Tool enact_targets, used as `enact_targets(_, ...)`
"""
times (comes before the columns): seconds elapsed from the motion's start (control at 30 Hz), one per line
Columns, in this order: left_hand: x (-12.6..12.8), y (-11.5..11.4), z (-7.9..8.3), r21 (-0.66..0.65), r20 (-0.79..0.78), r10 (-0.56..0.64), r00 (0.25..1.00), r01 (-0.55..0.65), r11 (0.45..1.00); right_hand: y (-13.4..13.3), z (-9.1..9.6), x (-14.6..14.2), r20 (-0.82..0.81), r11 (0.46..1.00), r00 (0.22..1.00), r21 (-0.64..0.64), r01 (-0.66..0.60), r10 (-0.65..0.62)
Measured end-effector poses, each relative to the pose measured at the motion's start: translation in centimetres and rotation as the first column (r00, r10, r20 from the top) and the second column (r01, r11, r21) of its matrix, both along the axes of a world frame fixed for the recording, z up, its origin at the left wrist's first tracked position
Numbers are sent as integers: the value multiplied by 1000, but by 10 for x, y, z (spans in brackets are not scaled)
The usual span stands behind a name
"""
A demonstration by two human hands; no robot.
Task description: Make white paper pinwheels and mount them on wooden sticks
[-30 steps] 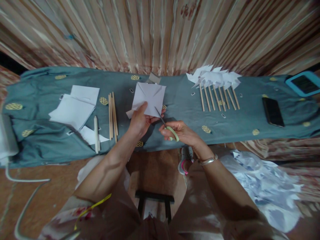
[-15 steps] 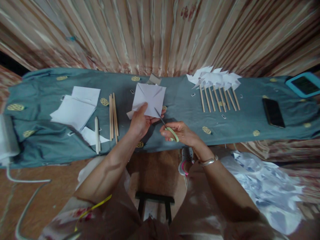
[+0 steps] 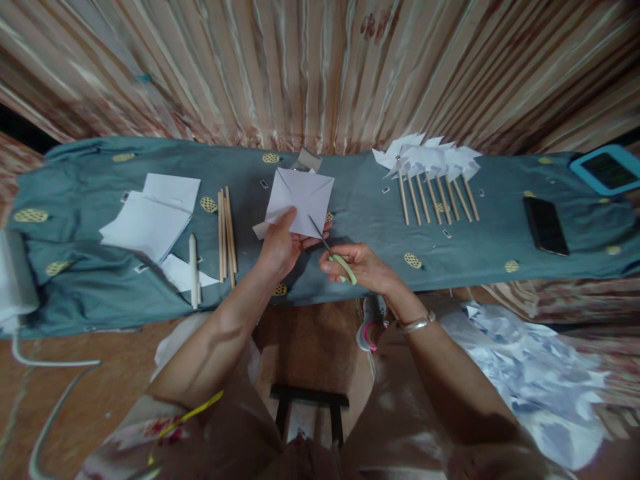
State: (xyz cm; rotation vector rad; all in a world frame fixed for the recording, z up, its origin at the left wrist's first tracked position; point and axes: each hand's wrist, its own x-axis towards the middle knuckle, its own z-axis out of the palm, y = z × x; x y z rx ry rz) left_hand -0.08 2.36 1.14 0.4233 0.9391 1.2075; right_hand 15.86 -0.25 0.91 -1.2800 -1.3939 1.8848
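Note:
A white square sheet of paper (image 3: 305,193) with slits running in from its corners is pinched by my left hand (image 3: 283,243), thumb on top and fingers beneath. My right hand (image 3: 357,265) grips green-handled scissors (image 3: 345,268), whose blades lie at the paper's lower right corner, pointing toward its middle. Whether the blades are parted is too fine to tell. To the left lie several wooden sticks (image 3: 227,233) and a white pen-like tool (image 3: 194,270). On the right, a row of paper pinwheels (image 3: 425,157) on sticks rests on the cloth.
Blank paper sheets (image 3: 150,220) lie left on the green-covered table (image 3: 350,180). A black phone (image 3: 546,225) and a blue-framed device (image 3: 607,170) sit at the right. A white box with a cable (image 3: 17,280) stands far left. A bag of white paper pieces (image 3: 540,380) hangs below right.
The paper has turned very slightly, its right edge shifting a little to the right. Both hands stay almost where they were, the scissors still at the same corner.

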Motion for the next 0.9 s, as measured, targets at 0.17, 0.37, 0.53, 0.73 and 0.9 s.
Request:
enact_targets(0.17,3,-3,-2,-13,-4,-22,1000,22,1000,1,-3,2,-2,1000,1000,30,1,-1)
enact_targets(0.37,3,-3,-1,-4,13,-22,1000,22,1000,1,-4,1,-1,999,1000,36,1,-1)
enact_targets(0.53,2,-2,-3,21,25,-34,999,33,999,1,-2,0,-38,1000,999,21,14,-13)
enact_targets(0.73,1,-1,-4,16,29,-21,999,21,1000,2,-2,-1,-57,999,997,0,43,-43)
enact_targets(0.9,1,-1,-8,19,39,-27,999,26,999,2,-5,1,-37,1000,999,15,23,-23)
